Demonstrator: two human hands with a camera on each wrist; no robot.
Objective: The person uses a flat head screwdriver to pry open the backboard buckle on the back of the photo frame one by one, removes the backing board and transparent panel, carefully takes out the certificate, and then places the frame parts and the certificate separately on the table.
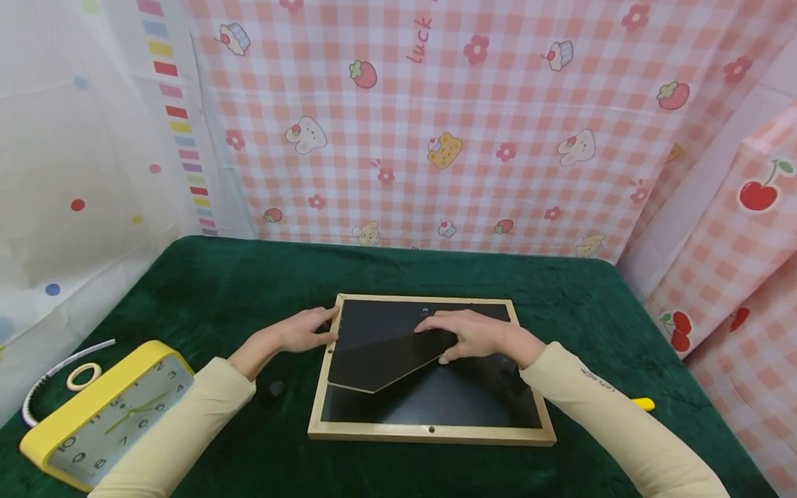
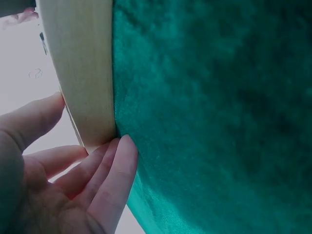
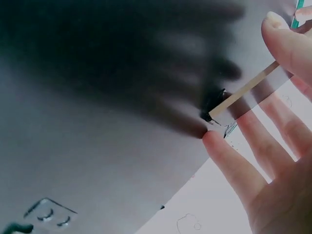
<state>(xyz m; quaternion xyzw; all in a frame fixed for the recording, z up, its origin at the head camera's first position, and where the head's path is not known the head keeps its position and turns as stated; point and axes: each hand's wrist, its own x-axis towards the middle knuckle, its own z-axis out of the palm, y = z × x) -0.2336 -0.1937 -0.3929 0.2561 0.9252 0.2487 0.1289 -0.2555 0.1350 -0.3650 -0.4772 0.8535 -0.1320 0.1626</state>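
A black board in a pale wooden frame [image 1: 432,432] lies flat on the green cloth. Over its left half sits a thin black panel [image 1: 380,360], angled at its ends, with a pale cut edge; its right end looks raised. My right hand [image 1: 476,333] grips that right end between thumb and fingers. In the right wrist view the panel's pale edge [image 3: 243,90] runs between the thumb [image 3: 287,48] and the fingers. My left hand [image 1: 305,330] holds the frame's left side near the far corner. The left wrist view shows thumb and fingertips against the wooden frame [image 2: 87,63].
A yellow clock [image 1: 124,415] leans at the left, beside a pale ring [image 1: 84,377] and a white cord [image 1: 62,370]. Near my left forearm lies a small black object [image 1: 272,392]. Something yellow [image 1: 643,403] shows beyond my right sleeve. A checked curtain [image 1: 398,173] hangs behind the table.
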